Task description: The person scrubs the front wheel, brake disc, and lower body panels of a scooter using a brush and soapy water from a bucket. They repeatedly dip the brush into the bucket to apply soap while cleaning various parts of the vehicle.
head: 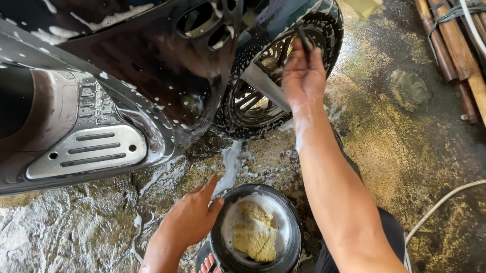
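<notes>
The soapy wheel (276,78) stands upright ahead and right, the right hand (303,75) closed around a thin dark brush (304,40) against its spokes, nearer than the left hand (191,217), fingers together, touching the black bucket (224,255) holding a yellow sponge (256,235).

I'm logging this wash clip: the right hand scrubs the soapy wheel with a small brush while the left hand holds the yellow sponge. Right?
Not quite. In the head view the left hand rests on the black bucket's rim; the yellow sponge lies inside it. The right hand does hold a brush at the wheel.
</notes>
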